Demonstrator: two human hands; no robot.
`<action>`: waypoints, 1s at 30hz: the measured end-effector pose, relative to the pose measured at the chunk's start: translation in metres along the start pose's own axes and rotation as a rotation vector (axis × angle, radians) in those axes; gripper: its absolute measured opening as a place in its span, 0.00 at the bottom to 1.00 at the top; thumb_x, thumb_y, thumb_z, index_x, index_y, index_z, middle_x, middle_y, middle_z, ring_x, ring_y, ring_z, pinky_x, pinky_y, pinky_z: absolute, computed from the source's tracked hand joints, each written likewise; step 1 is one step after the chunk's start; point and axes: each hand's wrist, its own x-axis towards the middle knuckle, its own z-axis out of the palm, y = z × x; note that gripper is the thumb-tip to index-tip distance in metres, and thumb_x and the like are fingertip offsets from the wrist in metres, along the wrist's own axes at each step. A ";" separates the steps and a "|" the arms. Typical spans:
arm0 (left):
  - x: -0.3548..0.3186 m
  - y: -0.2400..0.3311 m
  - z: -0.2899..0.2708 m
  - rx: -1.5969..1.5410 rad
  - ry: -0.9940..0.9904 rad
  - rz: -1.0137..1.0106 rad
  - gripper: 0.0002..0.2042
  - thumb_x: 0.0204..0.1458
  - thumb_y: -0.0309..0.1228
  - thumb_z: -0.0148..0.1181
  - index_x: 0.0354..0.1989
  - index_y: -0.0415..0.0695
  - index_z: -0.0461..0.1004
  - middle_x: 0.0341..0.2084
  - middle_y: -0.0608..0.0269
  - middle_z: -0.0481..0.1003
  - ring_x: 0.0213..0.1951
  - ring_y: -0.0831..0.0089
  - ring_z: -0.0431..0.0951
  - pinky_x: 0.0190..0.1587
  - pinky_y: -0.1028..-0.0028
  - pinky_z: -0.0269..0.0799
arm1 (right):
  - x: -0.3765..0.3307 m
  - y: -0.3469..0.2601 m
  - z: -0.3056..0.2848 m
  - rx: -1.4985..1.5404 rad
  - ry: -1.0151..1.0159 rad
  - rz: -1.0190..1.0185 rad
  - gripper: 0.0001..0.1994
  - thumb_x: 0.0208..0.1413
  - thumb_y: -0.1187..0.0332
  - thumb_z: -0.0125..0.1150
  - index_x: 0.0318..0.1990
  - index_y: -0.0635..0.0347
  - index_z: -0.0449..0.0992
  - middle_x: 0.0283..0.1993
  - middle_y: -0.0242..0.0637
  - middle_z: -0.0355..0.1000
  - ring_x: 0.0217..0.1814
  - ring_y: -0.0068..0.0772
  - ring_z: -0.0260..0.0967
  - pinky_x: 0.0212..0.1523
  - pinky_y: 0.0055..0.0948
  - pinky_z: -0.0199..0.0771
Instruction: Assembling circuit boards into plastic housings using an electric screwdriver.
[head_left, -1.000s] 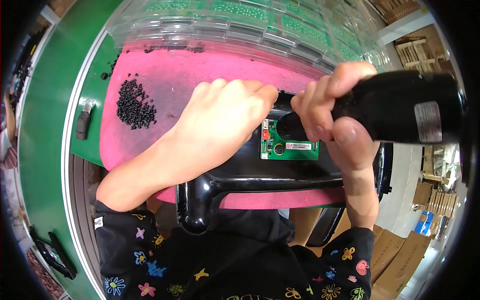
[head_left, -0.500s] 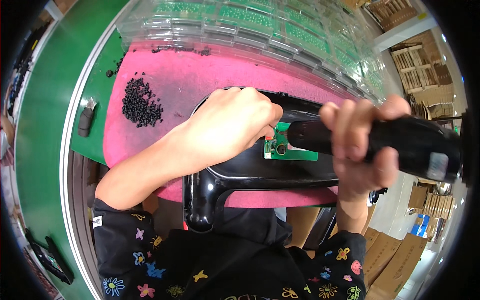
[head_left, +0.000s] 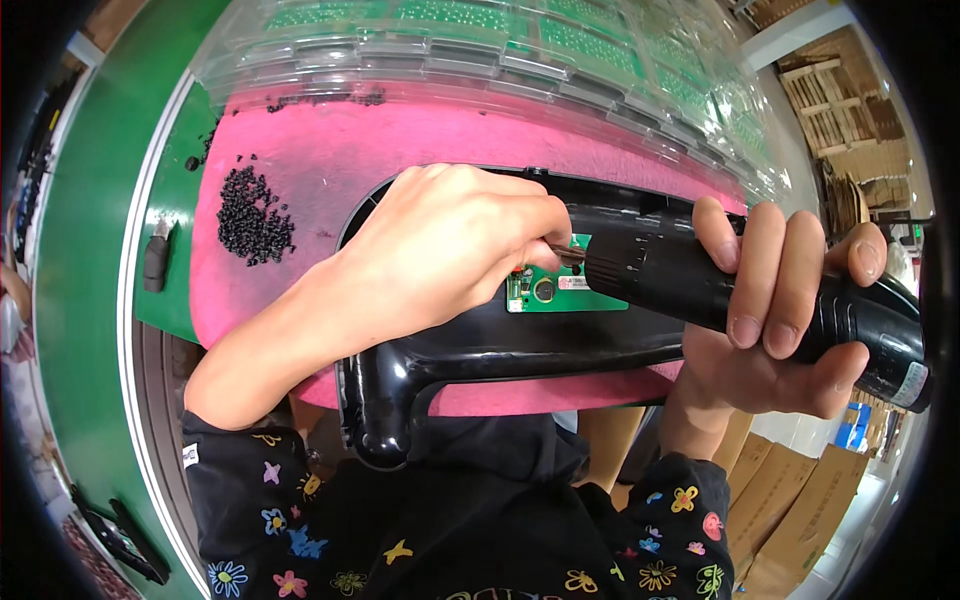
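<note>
With the right hand (head_left: 795, 290) wrapped around the screwdriver (head_left: 645, 262) and the left hand (head_left: 450, 225) pinching its bit (head_left: 573, 256), steady alignment seems key.

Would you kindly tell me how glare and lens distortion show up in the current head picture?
In the head view, bright highlights streak the glossy black housing; the clear plastic trays catch pale reflections; the back of the left hand looks rather bright. Also in the head view, the fisheye lens bows the white strip, and the corners fall to black.
</note>
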 end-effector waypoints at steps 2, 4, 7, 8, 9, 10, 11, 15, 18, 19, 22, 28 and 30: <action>-0.001 -0.001 0.002 0.024 0.001 0.003 0.06 0.46 0.23 0.65 0.32 0.38 0.75 0.24 0.58 0.76 0.28 0.58 0.79 0.28 0.66 0.72 | -0.001 -0.002 0.000 -0.016 0.003 0.014 0.20 0.54 0.56 0.66 0.50 0.47 0.66 0.24 0.19 0.64 0.27 0.17 0.60 0.43 0.28 0.54; -0.002 -0.002 0.002 0.045 0.000 0.007 0.06 0.45 0.23 0.65 0.31 0.39 0.75 0.24 0.59 0.76 0.28 0.58 0.79 0.27 0.66 0.72 | -0.002 -0.001 -0.001 -0.033 0.009 0.030 0.20 0.54 0.57 0.66 0.51 0.47 0.66 0.25 0.20 0.64 0.28 0.17 0.61 0.44 0.28 0.54; 0.001 -0.001 0.000 0.150 0.020 0.054 0.07 0.44 0.24 0.66 0.31 0.39 0.76 0.22 0.60 0.75 0.27 0.59 0.78 0.26 0.66 0.71 | -0.004 0.000 -0.001 0.012 0.023 -0.020 0.20 0.55 0.57 0.65 0.51 0.48 0.66 0.26 0.20 0.65 0.28 0.18 0.61 0.45 0.29 0.54; 0.002 -0.001 0.000 0.158 0.032 0.101 0.07 0.44 0.25 0.66 0.31 0.39 0.76 0.22 0.60 0.75 0.26 0.59 0.78 0.26 0.66 0.71 | -0.004 -0.003 -0.001 0.006 0.029 -0.022 0.20 0.55 0.57 0.65 0.51 0.48 0.66 0.26 0.20 0.65 0.28 0.18 0.61 0.45 0.29 0.54; 0.004 0.000 0.000 0.165 0.044 0.150 0.07 0.43 0.25 0.67 0.31 0.40 0.76 0.22 0.60 0.75 0.26 0.59 0.78 0.25 0.66 0.71 | -0.004 -0.007 -0.002 -0.015 -0.004 0.009 0.20 0.55 0.56 0.65 0.52 0.48 0.66 0.26 0.20 0.65 0.29 0.18 0.61 0.45 0.29 0.54; 0.002 0.000 0.000 0.172 0.042 0.140 0.07 0.43 0.25 0.67 0.31 0.40 0.76 0.22 0.60 0.75 0.26 0.59 0.78 0.25 0.66 0.71 | -0.002 -0.004 -0.004 -0.017 -0.046 0.043 0.21 0.55 0.56 0.65 0.52 0.47 0.66 0.27 0.20 0.65 0.29 0.18 0.61 0.44 0.30 0.54; 0.001 0.001 -0.001 0.148 0.032 0.125 0.07 0.44 0.25 0.67 0.30 0.40 0.76 0.22 0.59 0.75 0.26 0.59 0.78 0.25 0.66 0.71 | -0.002 0.001 -0.007 -0.002 -0.071 0.068 0.21 0.55 0.56 0.65 0.52 0.47 0.65 0.26 0.20 0.65 0.28 0.18 0.61 0.43 0.29 0.55; 0.001 -0.001 -0.001 0.196 0.079 0.081 0.06 0.47 0.25 0.65 0.31 0.40 0.75 0.24 0.57 0.76 0.27 0.57 0.78 0.26 0.65 0.72 | -0.005 0.006 -0.004 -0.092 -0.074 0.218 0.21 0.54 0.55 0.66 0.49 0.47 0.63 0.22 0.21 0.64 0.22 0.18 0.60 0.35 0.28 0.58; 0.002 0.000 0.002 0.190 0.126 0.013 0.05 0.50 0.22 0.61 0.35 0.40 0.74 0.25 0.56 0.77 0.28 0.54 0.79 0.28 0.64 0.73 | -0.010 0.017 0.000 -0.102 -0.038 0.216 0.22 0.53 0.55 0.67 0.49 0.48 0.63 0.22 0.23 0.64 0.22 0.19 0.60 0.35 0.28 0.58; 0.002 0.002 0.001 0.191 0.132 0.017 0.05 0.50 0.22 0.61 0.35 0.40 0.74 0.25 0.56 0.77 0.28 0.54 0.79 0.28 0.64 0.73 | -0.010 0.017 0.004 -0.118 -0.012 0.204 0.22 0.53 0.55 0.68 0.48 0.48 0.63 0.22 0.23 0.63 0.21 0.20 0.60 0.34 0.28 0.59; 0.001 0.008 -0.002 0.154 0.107 -0.056 0.07 0.53 0.20 0.57 0.40 0.40 0.72 0.28 0.54 0.77 0.30 0.51 0.79 0.30 0.62 0.74 | -0.010 0.011 0.025 -0.162 0.161 0.327 0.21 0.52 0.55 0.69 0.45 0.49 0.63 0.21 0.24 0.63 0.20 0.21 0.60 0.33 0.29 0.60; -0.001 0.004 -0.004 0.146 0.118 0.039 0.07 0.50 0.23 0.57 0.38 0.39 0.72 0.31 0.54 0.76 0.36 0.52 0.77 0.35 0.60 0.73 | -0.001 0.014 0.012 -0.265 -0.232 0.413 0.21 0.49 0.60 0.72 0.43 0.55 0.64 0.21 0.26 0.63 0.21 0.22 0.59 0.29 0.27 0.58; -0.001 0.000 -0.004 0.166 0.090 0.047 0.10 0.47 0.24 0.59 0.39 0.42 0.72 0.28 0.61 0.75 0.36 0.58 0.77 0.33 0.62 0.74 | -0.004 0.023 0.013 -0.298 -0.246 0.397 0.21 0.49 0.61 0.71 0.43 0.56 0.64 0.20 0.26 0.62 0.21 0.21 0.58 0.29 0.27 0.58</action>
